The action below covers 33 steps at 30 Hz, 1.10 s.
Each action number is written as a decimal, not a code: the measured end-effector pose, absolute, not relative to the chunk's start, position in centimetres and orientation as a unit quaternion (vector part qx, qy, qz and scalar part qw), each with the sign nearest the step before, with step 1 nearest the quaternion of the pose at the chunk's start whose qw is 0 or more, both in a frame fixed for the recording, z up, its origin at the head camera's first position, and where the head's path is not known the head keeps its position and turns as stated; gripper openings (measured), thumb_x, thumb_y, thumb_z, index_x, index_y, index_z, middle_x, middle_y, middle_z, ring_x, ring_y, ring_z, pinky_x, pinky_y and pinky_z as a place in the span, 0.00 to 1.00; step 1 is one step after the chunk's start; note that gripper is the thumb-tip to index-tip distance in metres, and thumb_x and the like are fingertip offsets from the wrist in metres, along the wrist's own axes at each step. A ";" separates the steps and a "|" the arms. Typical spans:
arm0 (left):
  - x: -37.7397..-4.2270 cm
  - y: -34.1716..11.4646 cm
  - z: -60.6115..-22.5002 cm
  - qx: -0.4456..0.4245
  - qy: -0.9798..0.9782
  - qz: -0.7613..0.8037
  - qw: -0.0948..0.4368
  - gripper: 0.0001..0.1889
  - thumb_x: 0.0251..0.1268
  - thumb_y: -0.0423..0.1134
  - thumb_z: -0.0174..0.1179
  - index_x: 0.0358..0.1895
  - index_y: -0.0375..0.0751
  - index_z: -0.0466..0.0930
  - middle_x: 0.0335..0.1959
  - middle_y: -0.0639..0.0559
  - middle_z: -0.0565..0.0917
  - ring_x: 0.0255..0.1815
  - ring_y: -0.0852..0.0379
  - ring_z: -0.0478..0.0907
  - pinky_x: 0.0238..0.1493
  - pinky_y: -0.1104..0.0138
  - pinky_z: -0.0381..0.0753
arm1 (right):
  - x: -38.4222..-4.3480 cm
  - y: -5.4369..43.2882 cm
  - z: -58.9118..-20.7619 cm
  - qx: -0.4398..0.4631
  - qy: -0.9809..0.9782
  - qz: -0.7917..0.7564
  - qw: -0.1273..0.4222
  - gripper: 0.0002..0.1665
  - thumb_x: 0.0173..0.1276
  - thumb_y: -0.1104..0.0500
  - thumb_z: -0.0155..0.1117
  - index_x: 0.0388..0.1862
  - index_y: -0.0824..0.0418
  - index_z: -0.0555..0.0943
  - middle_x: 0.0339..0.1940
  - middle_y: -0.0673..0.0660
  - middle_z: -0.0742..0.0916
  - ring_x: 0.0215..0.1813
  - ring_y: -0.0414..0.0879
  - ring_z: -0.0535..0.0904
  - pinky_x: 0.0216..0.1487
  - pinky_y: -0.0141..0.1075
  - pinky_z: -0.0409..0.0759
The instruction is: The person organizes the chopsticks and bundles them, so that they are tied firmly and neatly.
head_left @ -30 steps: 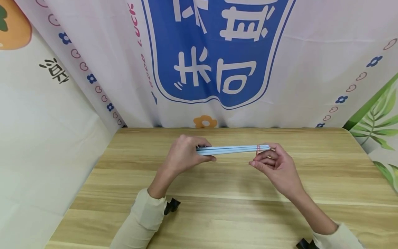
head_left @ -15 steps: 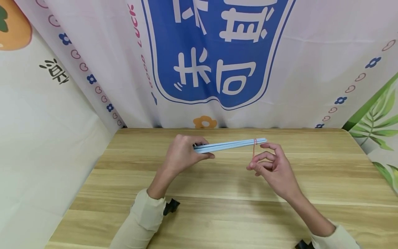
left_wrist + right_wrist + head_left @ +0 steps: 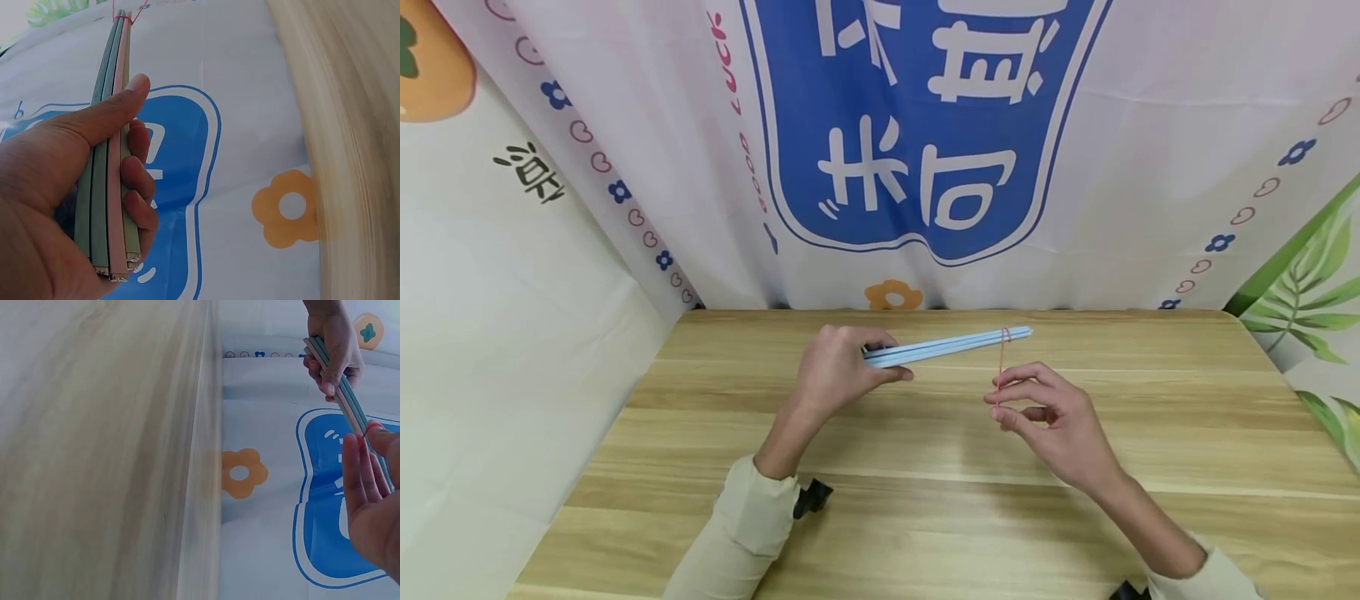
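Observation:
My left hand (image 3: 837, 371) grips one end of a bundle of slim, pastel, pencil-like sticks (image 3: 947, 344), held above the table and pointing right. In the left wrist view, thumb and fingers wrap the sticks (image 3: 100, 194), which show green and pink sides and rough lower ends. A thin red rubber band (image 3: 1002, 354) circles the bundle near its far tip and stretches down to my right hand (image 3: 1060, 429), which holds its loop by the thumb and fingertips. The right wrist view shows the band (image 3: 373, 425) at the thumb of this hand (image 3: 375, 528).
A wood-grain table (image 3: 925, 533) lies beneath both hands. Behind it hangs a white printed curtain (image 3: 1150, 167) with a blue panel, reaching the table's back edge. More printed cloth (image 3: 490, 333) covers the left side. Black straps (image 3: 812, 498) sit near the sleeves.
My right hand has moved down and left off the stick tips, drawing the rubber band out longer. The tips of the bundle have tilted up and shifted left; the left hand stays almost in place.

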<state>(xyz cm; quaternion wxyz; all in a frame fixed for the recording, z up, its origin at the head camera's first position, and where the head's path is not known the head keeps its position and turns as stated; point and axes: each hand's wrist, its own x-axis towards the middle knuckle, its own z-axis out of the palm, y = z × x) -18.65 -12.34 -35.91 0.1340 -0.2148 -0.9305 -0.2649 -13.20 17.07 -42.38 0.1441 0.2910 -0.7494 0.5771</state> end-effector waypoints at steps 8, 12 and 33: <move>-18.7 -12.5 -36.2 -0.200 -0.936 -0.266 0.114 0.16 0.48 0.49 0.87 0.37 0.46 0.95 0.28 0.56 0.92 0.22 0.64 0.77 0.28 0.70 0.74 | -13.0 16.4 -42.4 0.355 -0.734 0.525 0.244 0.18 0.69 0.68 0.75 0.58 0.67 0.89 0.57 0.61 0.85 0.50 0.32 0.89 0.39 0.25 0.86; -18.7 -12.5 -36.1 -0.196 -0.936 -0.274 0.101 0.15 0.49 0.49 0.87 0.37 0.46 0.95 0.28 0.57 0.92 0.22 0.64 0.76 0.28 0.70 0.73 | -12.9 16.0 -42.4 0.375 -0.714 0.510 0.300 0.24 0.76 0.54 0.69 0.61 0.69 0.87 0.62 0.67 0.81 0.54 0.32 0.88 0.40 0.23 0.86; -18.6 -12.1 -36.2 -0.210 -0.932 -0.283 0.079 0.14 0.51 0.48 0.86 0.36 0.46 0.95 0.29 0.57 0.92 0.22 0.65 0.76 0.27 0.71 0.73 | -12.2 15.6 -41.3 0.332 -0.688 0.587 0.269 0.38 0.80 0.59 0.63 0.84 0.63 0.65 0.70 0.58 0.73 0.57 0.36 0.89 0.48 0.30 0.88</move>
